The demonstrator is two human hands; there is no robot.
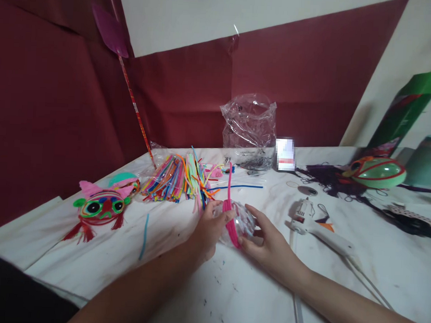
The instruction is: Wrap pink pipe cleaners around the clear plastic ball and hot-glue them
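Between my two hands is a clear, rounded plastic piece (245, 222), partly hidden by my fingers. Pink pipe cleaners (233, 226) run in a band over its left part, with one end sticking straight up. My left hand (212, 226) is closed on the left side, its thumb pressing on the pink band. On the right, my right hand (264, 236) curls round the plastic piece, thumb near the band's lower end. Behind them lie bundles of coloured pipe cleaners (169, 181). A single light-blue pipe cleaner (144, 235) rests left of my left forearm.
A decorated animal-face craft (101, 206) lies at left. To the right are a white hot glue gun (322, 234) with its cord, dark tassels (330, 179) and a green balloon-like craft (379, 172). A clear plastic bag (249, 127) and a blurred-out screen (285, 154) stand behind.
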